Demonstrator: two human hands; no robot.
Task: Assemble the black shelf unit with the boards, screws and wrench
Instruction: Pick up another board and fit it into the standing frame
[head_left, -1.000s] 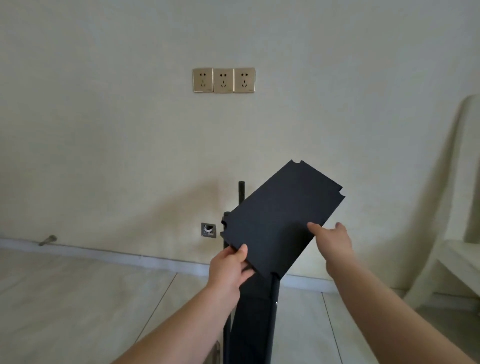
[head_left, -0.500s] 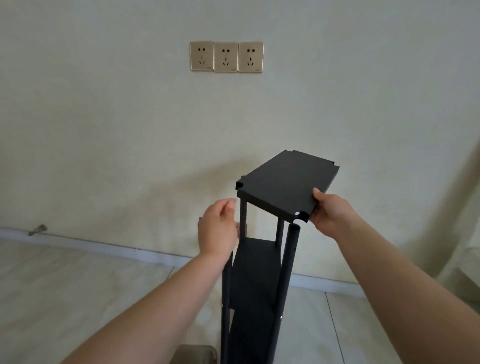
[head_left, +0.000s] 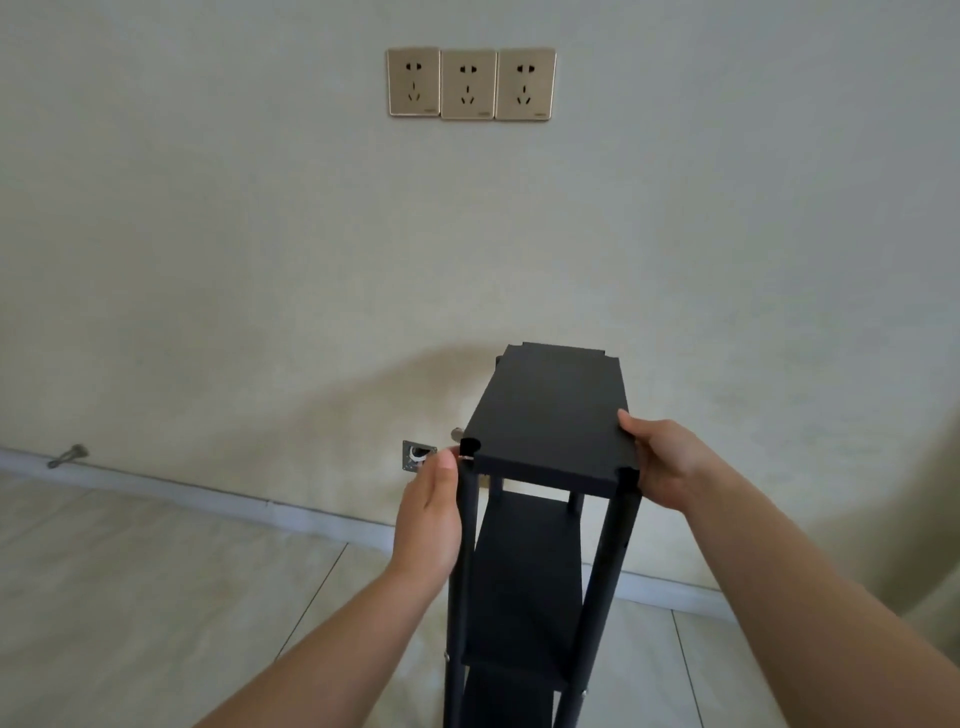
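Left hand (head_left: 431, 519) nearest, at the front-left post (head_left: 464, 566) of the black shelf unit (head_left: 524, 582), palm turned toward the post, fingers fairly straight and close together; the fingertips reach the notched front-left corner of the top board (head_left: 550, 410). A small glint shows at that corner — cannot tell what it is, nor whether the fingers pinch it.

Right hand (head_left: 670, 462) grips the top board at its front-right corner: thumb on the upper face, fingers curled under the edge beside the front-right post (head_left: 610, 561).

Top board lies roughly level on the posts, corner notches over the post tops. Lower shelf (head_left: 524, 566) is visible beneath it, between the posts.

Beyond — tiled floor (head_left: 156, 597), a pale baseboard (head_left: 208, 499), a small metal wall plate (head_left: 417, 456) low down just left of the unit, and three gold sockets (head_left: 470, 83) high on the wall (head_left: 208, 260).
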